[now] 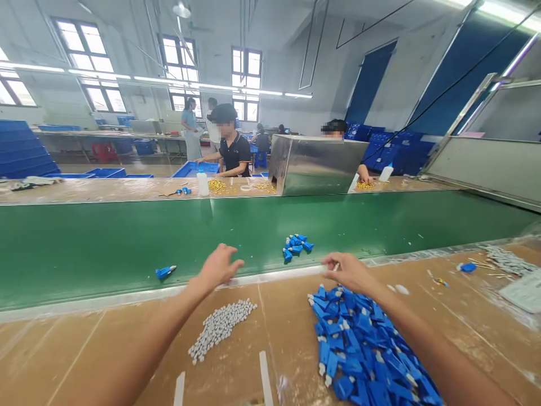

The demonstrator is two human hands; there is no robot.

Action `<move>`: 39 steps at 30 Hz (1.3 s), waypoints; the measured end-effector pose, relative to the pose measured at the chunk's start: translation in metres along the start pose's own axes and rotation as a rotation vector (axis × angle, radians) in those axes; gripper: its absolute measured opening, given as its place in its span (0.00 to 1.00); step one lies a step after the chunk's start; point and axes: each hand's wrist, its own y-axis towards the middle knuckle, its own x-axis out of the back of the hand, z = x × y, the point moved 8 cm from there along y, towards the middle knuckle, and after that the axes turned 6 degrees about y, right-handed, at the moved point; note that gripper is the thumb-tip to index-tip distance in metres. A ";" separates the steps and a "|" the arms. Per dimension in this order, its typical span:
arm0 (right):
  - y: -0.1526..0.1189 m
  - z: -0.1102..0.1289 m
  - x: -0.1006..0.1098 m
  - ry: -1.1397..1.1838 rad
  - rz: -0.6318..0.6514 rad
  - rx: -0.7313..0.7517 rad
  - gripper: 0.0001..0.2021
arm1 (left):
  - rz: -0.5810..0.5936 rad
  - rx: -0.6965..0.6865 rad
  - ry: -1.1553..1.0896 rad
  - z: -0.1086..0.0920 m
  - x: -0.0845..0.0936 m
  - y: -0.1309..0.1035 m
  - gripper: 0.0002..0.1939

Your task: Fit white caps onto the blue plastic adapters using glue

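Observation:
My left hand (220,265) hovers over the near edge of the green belt (105,237), fingers apart and nothing in them. A small pale piece (336,267) shows between the curled fingers of my right hand (349,270); its kind is too small to tell. Under my right wrist and forearm lies a large pile of blue plastic parts with whitish tips (359,344). A heap of small grey pieces (222,327) lies on the brown tabletop (287,327), below my left hand. Between my hands, farther out, a cluster of blue parts (296,245) rests on the belt.
A single blue part (164,272) lies on the belt at left. Grey pieces (507,260) and a blue part (467,267) are at right. Across the belt stand a white bottle (203,183), a metal box (321,163) and co-workers, one in a dark shirt (236,155).

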 end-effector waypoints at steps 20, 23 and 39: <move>0.205 -0.039 -0.106 0.156 0.496 -0.028 0.15 | 0.322 -0.030 -0.036 -0.068 -0.129 0.168 0.18; 0.179 -0.023 -0.103 0.237 0.493 0.051 0.13 | 0.256 -0.071 -0.065 -0.088 -0.119 0.156 0.16; 0.027 -0.108 0.081 0.087 0.256 -0.105 0.06 | 0.359 -0.523 -0.138 -0.304 -0.176 0.051 0.25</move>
